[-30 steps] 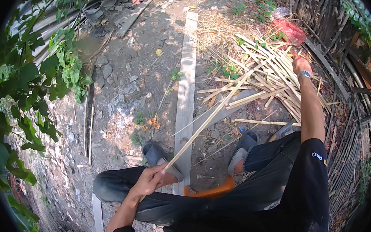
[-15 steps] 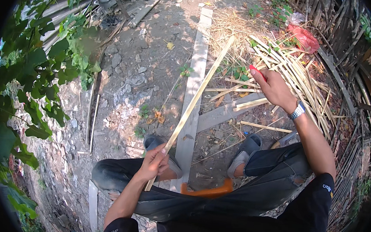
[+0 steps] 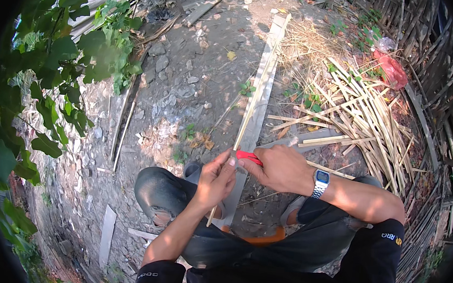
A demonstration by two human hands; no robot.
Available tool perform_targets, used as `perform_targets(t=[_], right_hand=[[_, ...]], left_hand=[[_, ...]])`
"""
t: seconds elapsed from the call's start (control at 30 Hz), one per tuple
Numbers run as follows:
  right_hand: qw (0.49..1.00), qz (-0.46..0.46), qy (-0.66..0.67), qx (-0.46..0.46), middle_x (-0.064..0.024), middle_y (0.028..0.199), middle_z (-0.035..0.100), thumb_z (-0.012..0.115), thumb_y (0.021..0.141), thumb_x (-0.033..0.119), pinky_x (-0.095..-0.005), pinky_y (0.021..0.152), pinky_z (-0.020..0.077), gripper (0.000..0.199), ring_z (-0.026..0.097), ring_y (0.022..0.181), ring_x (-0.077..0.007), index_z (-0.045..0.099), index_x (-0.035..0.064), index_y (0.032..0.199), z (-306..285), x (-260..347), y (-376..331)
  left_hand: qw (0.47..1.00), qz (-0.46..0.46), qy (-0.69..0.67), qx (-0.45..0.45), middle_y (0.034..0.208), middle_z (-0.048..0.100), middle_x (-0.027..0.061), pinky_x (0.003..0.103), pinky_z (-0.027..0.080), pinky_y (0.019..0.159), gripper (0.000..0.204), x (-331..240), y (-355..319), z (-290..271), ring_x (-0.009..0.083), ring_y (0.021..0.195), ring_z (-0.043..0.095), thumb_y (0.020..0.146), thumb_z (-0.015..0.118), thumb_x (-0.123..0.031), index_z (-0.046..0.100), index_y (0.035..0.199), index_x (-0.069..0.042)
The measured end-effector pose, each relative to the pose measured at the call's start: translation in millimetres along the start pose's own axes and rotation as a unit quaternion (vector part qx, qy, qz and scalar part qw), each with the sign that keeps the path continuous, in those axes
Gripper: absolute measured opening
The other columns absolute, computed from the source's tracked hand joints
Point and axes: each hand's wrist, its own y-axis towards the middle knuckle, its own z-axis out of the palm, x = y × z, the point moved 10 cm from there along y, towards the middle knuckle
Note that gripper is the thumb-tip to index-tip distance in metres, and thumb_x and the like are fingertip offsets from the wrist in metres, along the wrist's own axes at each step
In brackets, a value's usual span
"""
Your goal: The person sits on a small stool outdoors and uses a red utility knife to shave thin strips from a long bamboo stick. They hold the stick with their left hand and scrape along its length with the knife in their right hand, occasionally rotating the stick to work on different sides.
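A long, pale bamboo strip point(image 3: 262, 78) slants away from me, above a weathered plank point(image 3: 257, 104) on the ground. My left hand point(image 3: 216, 180) is closed round the strip near its close end, and a short tail of it pokes out below the fingers. In my right hand point(image 3: 284, 170) is a knife with a red handle point(image 3: 247, 156), probably a utility knife. Its tip meets the strip right beside my left thumb and fingers. How much blade shows is too small to make out.
A heap of bamboo strips point(image 3: 379, 127) lies at right, with straw shavings point(image 3: 308, 49) and a red plastic bag point(image 3: 390, 71) beyond. Leafy branches point(image 3: 62, 65) hang at left. Under me is an orange seat point(image 3: 264, 238). Stones and debris cover the dirt.
My right hand has come down and left from above the strip heap, bringing the knife to the strip. The left hand has shifted up and right, and the strip now stands steeper.
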Motion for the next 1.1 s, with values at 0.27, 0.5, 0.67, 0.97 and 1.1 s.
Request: perform_targets(t=[0.27, 0.5, 0.67, 0.97, 1.1], right_hand=[[0.989, -0.086, -0.067, -0.099, -0.0199, 0.053, 0.059, 0.056, 0.099, 0.056, -0.0502, 0.051, 0.0489, 0.058, 0.063, 0.053, -0.0412, 0.068, 0.0029, 0.077, 2, -13, 20], [0.971, -0.118, -0.142, -0.151, -0.0184, 0.05, 0.057, 0.056, 0.098, 0.057, -0.0474, 0.048, 0.0471, 0.06, 0.061, 0.049, -0.0388, 0.067, 0.0033, 0.076, 2, -22, 36], [0.947, 0.041, -0.164, -0.273, -0.0208, 0.053, 0.058, 0.053, 0.101, 0.055, -0.0473, 0.05, 0.0488, 0.062, 0.063, 0.053, -0.0397, 0.067, 0.0016, 0.074, -67, -94, 47], [0.734, 0.075, -0.457, -0.496, -0.0141, 0.058, 0.059, 0.066, 0.097, 0.047, -0.0449, 0.05, 0.0503, 0.048, 0.063, 0.055, -0.0338, 0.064, 0.0066, 0.071, -163, -240, -59], [0.835, 0.239, -0.29, -0.402, -0.0252, 0.067, 0.066, 0.051, 0.103, 0.054, -0.051, 0.06, 0.0527, 0.061, 0.069, 0.069, -0.0413, 0.067, 0.0012, 0.075, -153, -271, -60]], left_hand=[[0.982, 0.025, 0.168, -0.079, 0.064, 0.046, -0.0075, 0.022, 0.033, 0.051, 0.05, -1, -3, -17, 0.0016, 0.056, 0.041, 0.108, 0.053, -0.021, 0.044, 0.152, 0.001], [0.951, 0.086, 0.292, -0.063, 0.075, 0.055, -0.0027, 0.025, 0.039, 0.057, 0.047, -18, 3, -24, 0.0042, 0.065, 0.045, 0.107, 0.052, -0.017, 0.048, 0.149, 0.003], [0.958, 0.085, 0.273, -0.023, 0.074, 0.053, -0.002, 0.023, 0.039, 0.058, 0.047, -11, -18, -18, 0.0043, 0.065, 0.044, 0.106, 0.055, -0.016, 0.049, 0.149, 0.001], [0.929, 0.082, 0.341, 0.114, 0.088, 0.062, 0.005, 0.026, 0.045, 0.074, 0.047, 2, -44, -5, 0.0051, 0.081, 0.051, 0.105, 0.057, -0.014, 0.049, 0.149, -0.001], [0.919, 0.174, 0.332, 0.119, 0.091, 0.065, 0.0046, 0.025, 0.044, 0.071, 0.046, 0, -46, -5, 0.0048, 0.077, 0.05, 0.105, 0.057, -0.014, 0.049, 0.149, -0.001]])
